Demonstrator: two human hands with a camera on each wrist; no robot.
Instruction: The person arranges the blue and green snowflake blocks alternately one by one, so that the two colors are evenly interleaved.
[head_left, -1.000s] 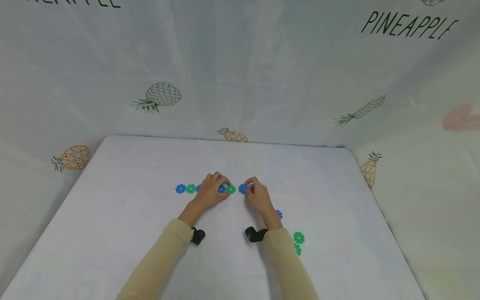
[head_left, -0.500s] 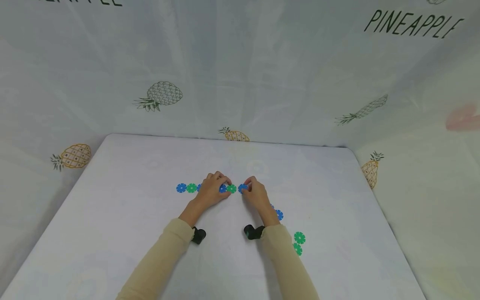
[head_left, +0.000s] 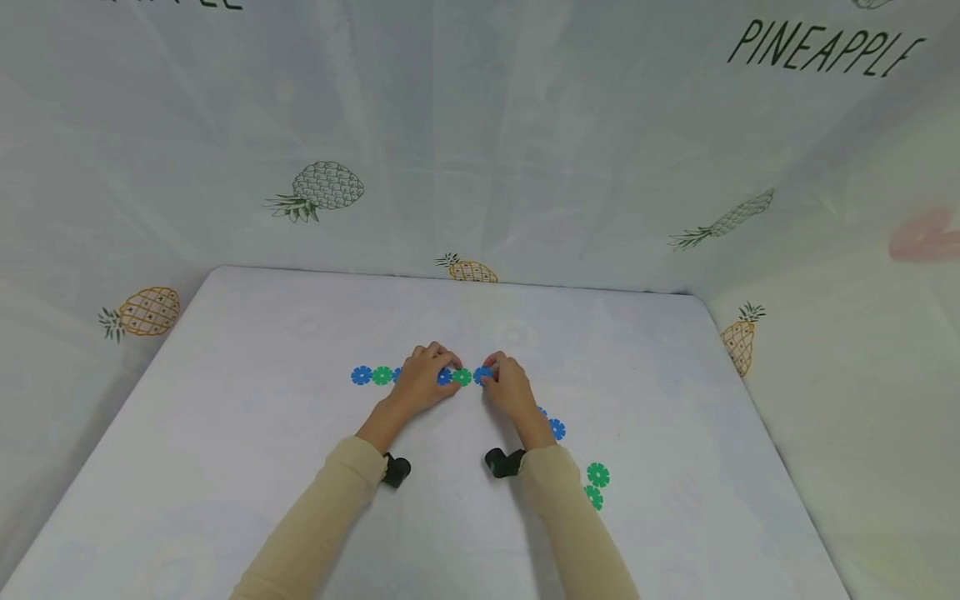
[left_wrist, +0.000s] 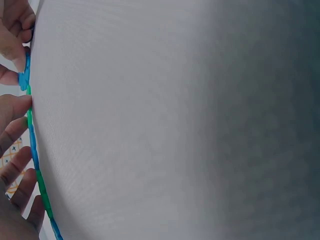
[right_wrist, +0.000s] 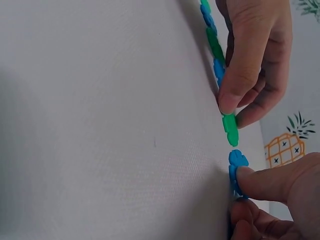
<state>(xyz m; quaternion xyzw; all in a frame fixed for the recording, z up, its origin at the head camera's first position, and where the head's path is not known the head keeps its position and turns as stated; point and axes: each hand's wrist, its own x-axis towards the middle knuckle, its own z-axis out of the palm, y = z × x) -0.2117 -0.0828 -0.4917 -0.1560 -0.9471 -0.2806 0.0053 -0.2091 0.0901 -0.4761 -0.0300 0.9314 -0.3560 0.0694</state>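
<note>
the blue disc [head_left: 478, 376] has slid a little closer to the left hand [head_left: 420, 382] in the last second; the right hand [head_left: 512, 390] carries it, thumb and fingers pinching it. the left fingers hold fast, pinching the row of discs [head_left: 382, 375] by its green end disc [head_left: 462, 377]. just a sliver of gap shows between the two sets of fingertips, so i'd judge the pieces almost meeting but not yet joined. two loose green discs [head_left: 597, 475] lie behind the right fingers, on the tabletop [head_left: 300, 325].
</note>
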